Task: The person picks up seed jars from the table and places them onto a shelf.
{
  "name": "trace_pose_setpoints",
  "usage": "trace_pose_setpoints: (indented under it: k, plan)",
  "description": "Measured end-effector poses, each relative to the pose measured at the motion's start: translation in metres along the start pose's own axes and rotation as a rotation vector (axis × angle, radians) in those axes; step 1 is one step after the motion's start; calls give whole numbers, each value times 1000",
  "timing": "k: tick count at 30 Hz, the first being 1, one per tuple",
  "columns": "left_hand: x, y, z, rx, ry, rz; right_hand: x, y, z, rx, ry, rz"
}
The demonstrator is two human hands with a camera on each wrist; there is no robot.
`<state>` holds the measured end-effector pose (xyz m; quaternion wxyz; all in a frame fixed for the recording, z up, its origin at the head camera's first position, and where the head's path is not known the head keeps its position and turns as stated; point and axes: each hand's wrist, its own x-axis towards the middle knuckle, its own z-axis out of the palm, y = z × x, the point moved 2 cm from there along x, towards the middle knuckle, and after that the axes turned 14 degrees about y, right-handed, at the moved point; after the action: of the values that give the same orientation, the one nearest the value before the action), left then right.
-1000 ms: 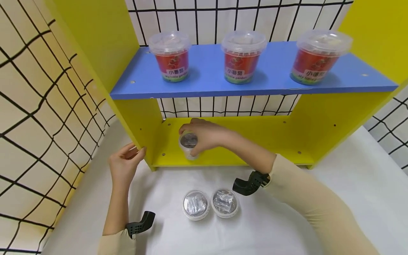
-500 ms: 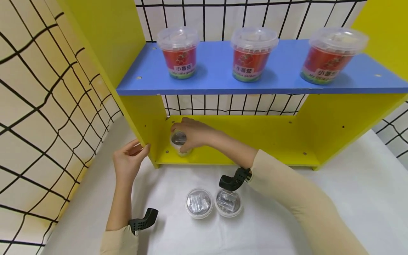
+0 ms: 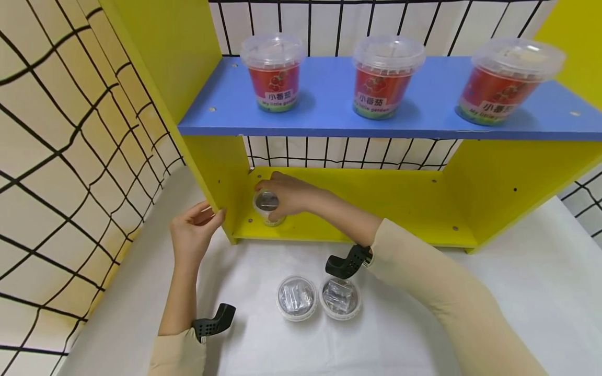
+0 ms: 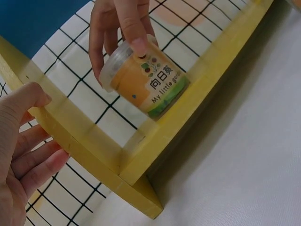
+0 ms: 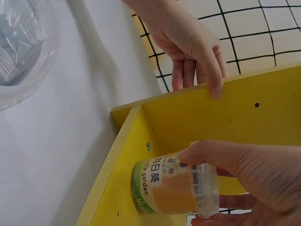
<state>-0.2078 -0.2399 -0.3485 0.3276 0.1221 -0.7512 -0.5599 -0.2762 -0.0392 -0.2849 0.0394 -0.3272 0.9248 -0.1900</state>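
Observation:
My right hand (image 3: pixel 292 194) grips a clear plastic cup (image 3: pixel 271 216) from above, near the left end of the yellow lower shelf (image 3: pixel 367 209). In the left wrist view the cup (image 4: pixel 153 87) carries an orange label with a green base, its bottom right at the shelf board. The right wrist view has my thumb and fingers (image 5: pixel 244 169) around its lidded end. My left hand (image 3: pixel 195 230) pinches the front edge of the yellow left side panel (image 4: pixel 84 155), thumb on the inner face, fingers on the outer side.
On the blue upper shelf (image 3: pixel 329 94) stand three red-labelled cups, including a left one (image 3: pixel 275 78). Two lidded cups, one left (image 3: pixel 297 298) and one right (image 3: pixel 339 298), stand on the white tabletop in front. Black wire mesh (image 3: pixel 94 130) rises at left and behind.
My right hand has moved the orange-labelled cup left along the lower shelf, closer to the side panel. My left hand stays on the panel. The head view has shifted slightly.

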Motion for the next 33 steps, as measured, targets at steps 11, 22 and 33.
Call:
trace_pose_setpoints:
  k: [11, 22, 33]
  plan:
    - [0, -2, 0, -9, 0, -2, -1, -1, 0, 24, -22, 22]
    - [1, -2, 1, -1, -10, -18, -3, 3, 2, 9, -3, 2]
    - [1, -2, 0, -4, -5, -15, -14, 6, 2, -22, 110, 20]
